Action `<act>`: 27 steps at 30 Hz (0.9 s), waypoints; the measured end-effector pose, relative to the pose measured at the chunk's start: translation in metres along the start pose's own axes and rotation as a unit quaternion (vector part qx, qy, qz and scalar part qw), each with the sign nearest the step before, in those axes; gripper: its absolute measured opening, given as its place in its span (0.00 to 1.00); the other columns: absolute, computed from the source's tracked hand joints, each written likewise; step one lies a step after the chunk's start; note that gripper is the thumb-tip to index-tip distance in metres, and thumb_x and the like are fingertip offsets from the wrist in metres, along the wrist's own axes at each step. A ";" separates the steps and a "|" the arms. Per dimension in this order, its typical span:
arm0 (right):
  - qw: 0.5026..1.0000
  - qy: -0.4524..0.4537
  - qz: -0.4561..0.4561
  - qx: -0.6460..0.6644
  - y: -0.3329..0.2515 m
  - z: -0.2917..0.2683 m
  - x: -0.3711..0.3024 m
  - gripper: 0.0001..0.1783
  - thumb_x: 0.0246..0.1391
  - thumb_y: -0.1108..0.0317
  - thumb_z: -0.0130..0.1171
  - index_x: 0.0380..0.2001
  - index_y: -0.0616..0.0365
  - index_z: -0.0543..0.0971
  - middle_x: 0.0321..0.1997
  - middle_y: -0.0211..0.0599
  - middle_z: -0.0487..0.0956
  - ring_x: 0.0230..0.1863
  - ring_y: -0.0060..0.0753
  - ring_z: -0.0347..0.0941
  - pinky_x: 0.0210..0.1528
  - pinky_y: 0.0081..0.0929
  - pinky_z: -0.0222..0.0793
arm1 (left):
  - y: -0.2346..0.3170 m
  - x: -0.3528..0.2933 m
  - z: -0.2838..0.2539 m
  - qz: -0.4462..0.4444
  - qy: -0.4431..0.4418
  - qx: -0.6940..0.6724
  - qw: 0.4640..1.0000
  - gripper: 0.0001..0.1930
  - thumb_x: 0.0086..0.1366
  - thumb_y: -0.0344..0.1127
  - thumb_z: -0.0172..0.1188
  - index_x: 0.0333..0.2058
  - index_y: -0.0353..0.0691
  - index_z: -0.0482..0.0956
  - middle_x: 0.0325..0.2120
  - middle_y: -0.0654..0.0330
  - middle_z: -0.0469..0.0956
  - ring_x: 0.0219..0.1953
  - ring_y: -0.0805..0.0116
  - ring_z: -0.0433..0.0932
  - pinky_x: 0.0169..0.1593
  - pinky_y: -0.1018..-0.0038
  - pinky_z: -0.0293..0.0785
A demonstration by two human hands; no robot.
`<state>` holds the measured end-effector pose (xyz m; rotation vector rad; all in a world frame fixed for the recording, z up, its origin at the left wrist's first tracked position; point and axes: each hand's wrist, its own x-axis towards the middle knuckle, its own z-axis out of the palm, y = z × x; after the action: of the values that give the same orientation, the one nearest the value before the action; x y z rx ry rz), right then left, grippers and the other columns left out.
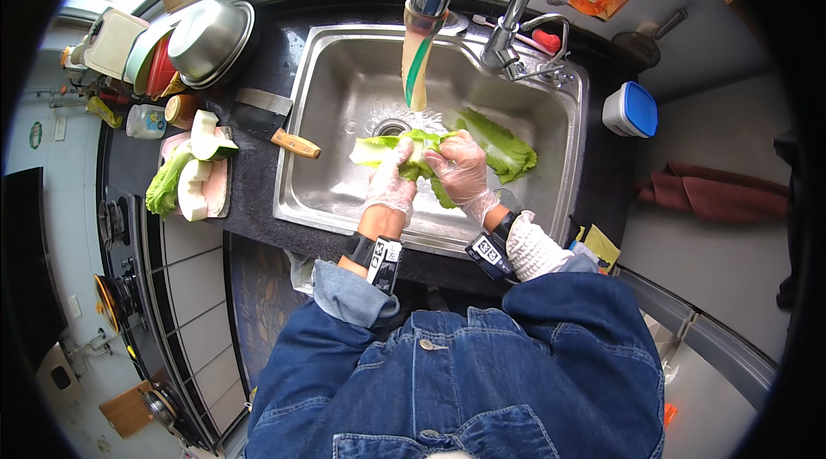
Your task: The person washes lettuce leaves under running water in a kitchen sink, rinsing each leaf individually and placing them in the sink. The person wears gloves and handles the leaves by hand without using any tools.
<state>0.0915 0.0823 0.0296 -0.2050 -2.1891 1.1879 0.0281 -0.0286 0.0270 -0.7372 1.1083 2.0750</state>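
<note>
Over the metal sink [310, 192], both my hands are in clear plastic gloves and grip a piece of leafy lettuce [370, 152]. My left hand [391, 184] has its fingers closed round the pale green part. Close beside it, my right hand [462, 168] is closed on the other end of the same lettuce. Another large green lettuce leaf [503, 149] lies in the sink to the right, partly behind my right hand. The faucet [428, 7], with a cream and green piece on its spout, hangs just beyond the lettuce. The drain [392, 127] shows behind my hands.
Left of the sink, a cleaver [262, 101] rests with its wooden handle over the rim. Farther left, a board [222, 192] bears cut white gourd pieces and greens. Metal bowls [206, 42] stand at the back left. A blue-lidded tub [631, 110] is on the right.
</note>
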 end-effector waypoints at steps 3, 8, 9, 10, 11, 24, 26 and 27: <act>0.997 0.068 0.031 0.000 -0.003 0.005 -0.006 0.13 0.37 0.71 0.64 0.12 0.62 0.70 0.15 0.39 0.66 0.22 0.41 0.62 0.26 0.31 0.59 | -0.004 -0.007 0.005 0.000 0.013 0.007 1.000 0.18 0.51 0.38 0.65 0.39 0.43 0.70 0.31 0.63 0.72 0.31 0.72 0.71 0.32 0.78 0.67; 0.987 0.104 0.123 -0.008 0.003 0.009 -0.015 0.09 0.37 0.71 0.63 0.15 0.62 0.72 0.20 0.39 0.71 0.28 0.42 0.66 0.32 0.33 0.62 | -0.011 -0.007 0.012 -0.012 0.062 0.011 0.998 0.18 0.52 0.45 0.63 0.37 0.46 0.70 0.26 0.65 0.69 0.20 0.77 0.63 0.20 0.83 0.58; 0.989 0.071 0.131 -0.012 0.007 0.007 -0.018 0.09 0.39 0.70 0.62 0.18 0.62 0.72 0.22 0.40 0.71 0.29 0.44 0.65 0.32 0.34 0.62 | -0.011 -0.005 0.009 -0.008 0.074 0.015 0.997 0.18 0.52 0.45 0.63 0.38 0.45 0.70 0.27 0.65 0.69 0.20 0.76 0.64 0.21 0.83 0.58; 0.985 0.089 0.140 -0.038 0.011 0.006 -0.020 0.10 0.40 0.69 0.61 0.19 0.62 0.72 0.23 0.41 0.71 0.29 0.44 0.65 0.32 0.34 0.61 | -0.009 -0.003 0.004 0.006 0.063 0.015 0.998 0.18 0.53 0.45 0.63 0.38 0.45 0.70 0.27 0.65 0.69 0.21 0.76 0.64 0.22 0.83 0.59; 0.981 0.108 0.149 -0.064 0.017 0.004 -0.022 0.10 0.41 0.68 0.61 0.20 0.62 0.72 0.24 0.41 0.71 0.29 0.44 0.65 0.33 0.34 0.61 | -0.007 0.000 -0.001 0.005 0.067 0.009 0.998 0.18 0.53 0.46 0.62 0.38 0.45 0.70 0.27 0.65 0.69 0.21 0.76 0.64 0.23 0.83 0.59; 0.890 -0.010 0.292 0.350 0.061 -0.024 -0.025 0.12 0.56 0.62 0.51 0.35 0.60 0.72 0.28 0.21 0.71 0.29 0.14 0.64 0.34 0.14 0.62 | 0.011 0.005 -0.015 0.030 -0.120 -0.111 0.986 0.17 0.55 0.28 0.59 0.44 0.38 0.68 0.40 0.61 0.72 0.44 0.69 0.71 0.51 0.71 0.67; 0.884 -0.014 0.324 0.337 0.056 -0.022 -0.024 0.10 0.56 0.64 0.50 0.35 0.61 0.72 0.28 0.22 0.71 0.28 0.14 0.65 0.34 0.14 0.63 | 0.013 0.002 -0.016 0.030 -0.122 -0.096 0.987 0.17 0.55 0.29 0.59 0.43 0.39 0.69 0.40 0.61 0.72 0.44 0.69 0.71 0.51 0.71 0.67; 0.881 -0.014 0.337 0.330 0.052 -0.020 -0.023 0.10 0.56 0.65 0.50 0.35 0.61 0.72 0.27 0.22 0.71 0.28 0.14 0.65 0.33 0.14 0.63 | 0.013 0.000 -0.015 0.039 -0.131 -0.088 0.987 0.17 0.55 0.28 0.59 0.43 0.38 0.68 0.39 0.61 0.72 0.43 0.69 0.71 0.51 0.71 0.68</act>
<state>0.1134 0.1175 -0.0144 -0.6876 -1.6231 2.2528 0.0206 -0.0469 0.0258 -0.4889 0.8269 2.2816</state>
